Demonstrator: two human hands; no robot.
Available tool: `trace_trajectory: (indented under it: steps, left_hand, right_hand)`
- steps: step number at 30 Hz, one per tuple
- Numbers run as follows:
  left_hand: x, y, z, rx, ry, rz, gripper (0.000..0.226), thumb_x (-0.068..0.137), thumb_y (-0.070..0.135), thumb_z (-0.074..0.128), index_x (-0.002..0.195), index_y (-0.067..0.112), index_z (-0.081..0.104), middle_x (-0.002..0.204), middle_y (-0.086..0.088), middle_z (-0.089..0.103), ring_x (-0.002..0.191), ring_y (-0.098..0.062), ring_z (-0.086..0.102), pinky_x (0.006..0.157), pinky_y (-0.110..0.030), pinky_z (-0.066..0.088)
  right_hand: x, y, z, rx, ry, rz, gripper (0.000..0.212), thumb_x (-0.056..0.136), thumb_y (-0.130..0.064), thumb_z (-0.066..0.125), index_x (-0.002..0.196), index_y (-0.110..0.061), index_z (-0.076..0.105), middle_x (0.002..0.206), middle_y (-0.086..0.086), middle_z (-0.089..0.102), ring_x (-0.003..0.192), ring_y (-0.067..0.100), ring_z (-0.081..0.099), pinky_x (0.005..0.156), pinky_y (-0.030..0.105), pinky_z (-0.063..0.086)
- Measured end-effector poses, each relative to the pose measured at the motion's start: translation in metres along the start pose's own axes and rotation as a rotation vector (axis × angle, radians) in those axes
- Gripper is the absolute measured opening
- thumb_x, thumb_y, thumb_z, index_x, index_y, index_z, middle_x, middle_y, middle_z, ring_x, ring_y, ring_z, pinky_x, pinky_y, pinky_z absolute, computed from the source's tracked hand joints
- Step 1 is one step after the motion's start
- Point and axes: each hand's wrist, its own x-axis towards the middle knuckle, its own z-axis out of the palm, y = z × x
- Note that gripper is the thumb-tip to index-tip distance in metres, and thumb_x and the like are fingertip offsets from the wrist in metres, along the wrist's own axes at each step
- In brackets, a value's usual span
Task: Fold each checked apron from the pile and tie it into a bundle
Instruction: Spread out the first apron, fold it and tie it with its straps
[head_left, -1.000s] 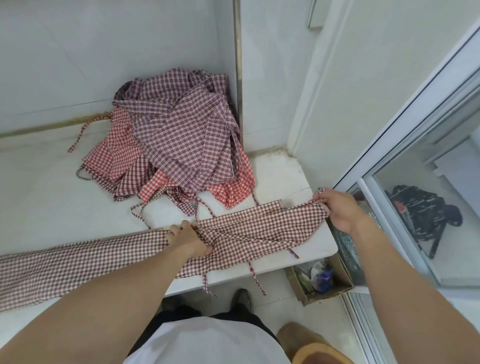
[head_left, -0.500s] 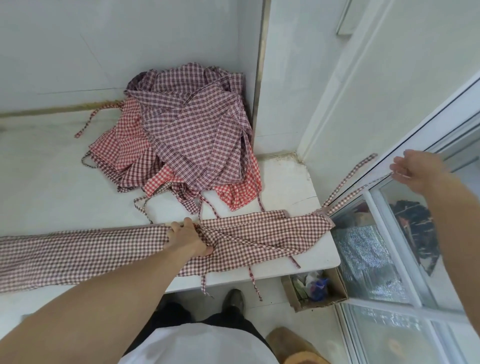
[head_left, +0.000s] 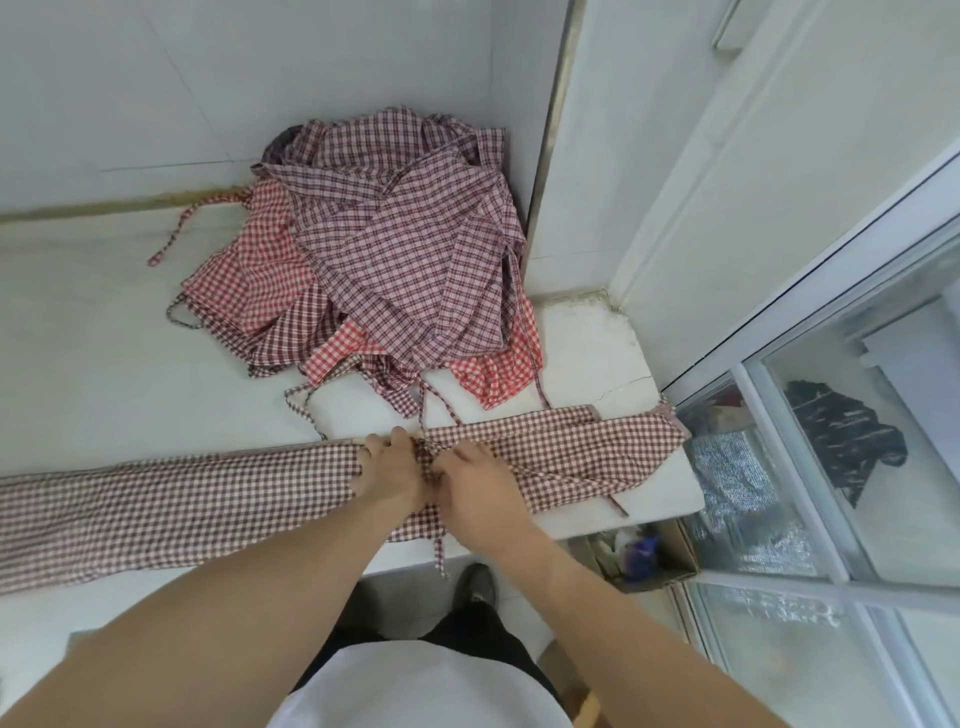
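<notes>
- counter (head_left: 93, 364): white, no readable writing anywhere
- pile (head_left: 395, 270): checked aprons, back right corner
- apron (head_left: 171, 504): folded strip along front edge
- left hand (head_left: 389, 475), right hand (head_left: 480, 480): touching, both pinch the apron's bunched middle

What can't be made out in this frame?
Head view only:
- Apron: its left end is cut off by the frame edge.
- Left hand and right hand: fingertips buried in cloth, grip unclear.
- Pile: count hidden by overlap.
- Box: contents too small.
</notes>
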Motion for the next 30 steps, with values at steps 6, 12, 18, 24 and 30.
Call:
trace_trajectory:
  steps: [6, 12, 18, 24, 30]
  left_hand:
    - [-0.004, -0.047, 0.008, -0.033, 0.155, 0.439, 0.045, 0.087, 0.038, 0.067, 0.123, 0.024, 0.046, 0.128, -0.003, 0.04, 0.121, -0.022, 0.042, 0.095, -0.039, 0.049]
    - [0.006, -0.143, -0.001, 0.126, 0.357, 0.463, 0.064, 0.091, 0.064, 0.021, 0.13, 0.027, 0.055, 0.128, -0.004, 0.049, 0.118, -0.026, 0.045, 0.101, -0.049, 0.038]
    - [0.038, -0.25, -0.043, 0.151, 0.459, 0.309, 0.061, 0.095, 0.059, 0.024, 0.132, 0.024, 0.057, 0.137, -0.007, 0.048, 0.127, -0.033, 0.042, 0.102, -0.061, 0.031]
    - [0.047, -0.276, -0.042, 0.149, 0.352, 0.211, 0.076, 0.092, 0.068, -0.007, 0.159, 0.032, -0.003, 0.167, -0.003, -0.003, 0.153, -0.029, -0.01, 0.116, -0.064, -0.012]
    - [0.043, -0.261, -0.038, 0.148, 0.302, 0.161, 0.071, 0.09, 0.06, -0.019, 0.151, 0.026, -0.03, 0.161, -0.007, -0.03, 0.147, -0.031, -0.03, 0.113, -0.068, -0.014]
  right_hand:
    - [-0.017, -0.001, 0.055, -0.15, 0.037, 0.182, 0.049, 0.104, -0.044, 0.028, 0.146, -0.027, 0.045, 0.157, -0.003, 0.037, 0.146, 0.022, 0.032, 0.119, 0.06, 0.016]
    - [-0.016, 0.01, 0.044, -0.33, -0.13, 0.261, 0.06, 0.101, -0.062, 0.009, 0.155, -0.038, -0.004, 0.164, -0.012, -0.009, 0.152, 0.018, -0.014, 0.114, 0.067, -0.011]
    - [0.001, 0.04, 0.001, -0.423, -0.301, 0.371, 0.065, 0.098, -0.065, 0.008, 0.154, -0.04, -0.012, 0.158, -0.016, -0.027, 0.15, 0.016, -0.021, 0.116, 0.063, -0.012]
    - [0.031, 0.009, -0.011, -0.503, -0.294, 0.633, 0.072, 0.098, -0.031, 0.046, 0.158, -0.03, 0.007, 0.166, 0.001, -0.011, 0.151, 0.036, -0.012, 0.117, 0.067, -0.002]
    - [0.063, -0.135, 0.092, -0.358, -0.115, -0.004, 0.059, 0.099, -0.024, 0.039, 0.156, -0.013, 0.026, 0.165, 0.015, 0.008, 0.151, 0.039, -0.001, 0.121, 0.058, 0.016]
